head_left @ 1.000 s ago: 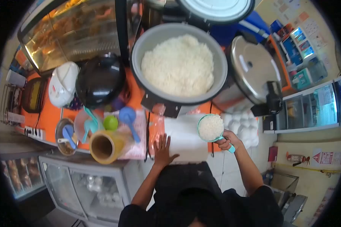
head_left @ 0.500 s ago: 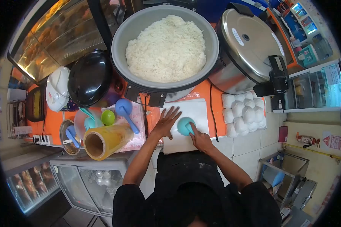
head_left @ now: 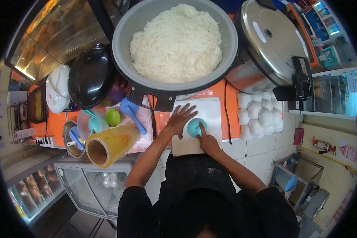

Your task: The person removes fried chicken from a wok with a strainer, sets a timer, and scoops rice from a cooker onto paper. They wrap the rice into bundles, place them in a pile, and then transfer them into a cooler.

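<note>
Fingers (head_left: pixel 183 114) of the left hand (head_left: pixel 176 123) are spread wide and laid on the white paper (head_left: pixel 213 119), just beside the teal scoop (head_left: pixel 192 128). By the right hand (head_left: pixel 209 144), the scoop's handle is held, with the index finger stretched along it toward the bowl and the others curled; how tightly it is pinched cannot be told. The scoop is turned bowl-down over the paper, and whatever is beneath it is hidden. The paper is laid on the orange tabletop (head_left: pixel 234 119). Beyond it, a large grey pot (head_left: pixel 122 47) is filled with a mound of white rice (head_left: pixel 176 45); to the pot's right, a lidded steel cooker (head_left: pixel 271 49) is placed. At the right end of the tabletop, white wrapped bundles (head_left: pixel 260 117) are grouped close together. To the left of the paper, a yellow roll (head_left: pixel 117 143) is laid on its side, near a blue ladle (head_left: pixel 129 108) and a green bowl (head_left: pixel 113 118).
</note>
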`<state>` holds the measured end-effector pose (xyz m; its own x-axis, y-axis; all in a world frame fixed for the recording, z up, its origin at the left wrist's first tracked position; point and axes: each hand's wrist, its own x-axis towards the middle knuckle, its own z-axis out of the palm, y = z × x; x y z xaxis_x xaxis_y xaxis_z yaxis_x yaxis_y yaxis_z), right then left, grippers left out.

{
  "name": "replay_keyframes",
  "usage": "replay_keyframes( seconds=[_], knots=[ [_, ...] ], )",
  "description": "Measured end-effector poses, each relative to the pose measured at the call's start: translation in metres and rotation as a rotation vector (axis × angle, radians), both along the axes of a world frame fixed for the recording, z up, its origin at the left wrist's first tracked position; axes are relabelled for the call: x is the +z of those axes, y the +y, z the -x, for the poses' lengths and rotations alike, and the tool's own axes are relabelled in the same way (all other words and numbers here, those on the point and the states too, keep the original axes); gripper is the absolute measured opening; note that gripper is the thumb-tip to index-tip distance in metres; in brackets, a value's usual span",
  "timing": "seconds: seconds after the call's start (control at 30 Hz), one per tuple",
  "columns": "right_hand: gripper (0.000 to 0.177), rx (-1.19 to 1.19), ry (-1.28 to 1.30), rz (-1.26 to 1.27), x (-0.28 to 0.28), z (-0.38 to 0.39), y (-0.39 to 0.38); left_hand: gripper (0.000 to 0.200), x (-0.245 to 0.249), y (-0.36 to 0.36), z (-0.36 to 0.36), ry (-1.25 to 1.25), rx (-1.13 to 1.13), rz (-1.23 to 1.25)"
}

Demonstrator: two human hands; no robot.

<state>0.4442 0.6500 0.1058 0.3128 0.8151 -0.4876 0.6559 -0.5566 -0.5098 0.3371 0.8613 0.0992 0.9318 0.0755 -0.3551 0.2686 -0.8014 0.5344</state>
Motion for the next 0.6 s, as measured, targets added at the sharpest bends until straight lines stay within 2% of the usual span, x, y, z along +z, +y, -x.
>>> replay_keyframes(
  seconds=[0.23, 0.4, 0.5, 0.57, 0.6],
  knots=[
    [0.067, 0.002, -0.044, -0.203, -0.002, -0.007, -0.009, 0.154, -0.001, 0.003, -0.003, 0.018, -0.034, -0.006],
    [0.061, -0.017, -0.010, -0.315, 0.020, -0.011, -0.013, 0.154, -0.001, 0.001, 0.002, 0.013, -0.044, -0.014],
    [0.059, -0.180, 0.054, -0.349, 0.034, -0.030, -0.005, 0.153, 0.000, -0.001, 0.010, 0.021, -0.022, -0.025],
    [0.056, -0.347, -0.068, -0.584, 0.028, -0.066, 0.006, 0.152, -0.001, -0.003, 0.018, 0.008, 0.035, -0.032],
    [0.057, -0.378, -0.035, -0.500, 0.030, -0.083, 0.011, 0.148, -0.002, -0.007, 0.025, -0.016, 0.070, -0.053]
  ],
)
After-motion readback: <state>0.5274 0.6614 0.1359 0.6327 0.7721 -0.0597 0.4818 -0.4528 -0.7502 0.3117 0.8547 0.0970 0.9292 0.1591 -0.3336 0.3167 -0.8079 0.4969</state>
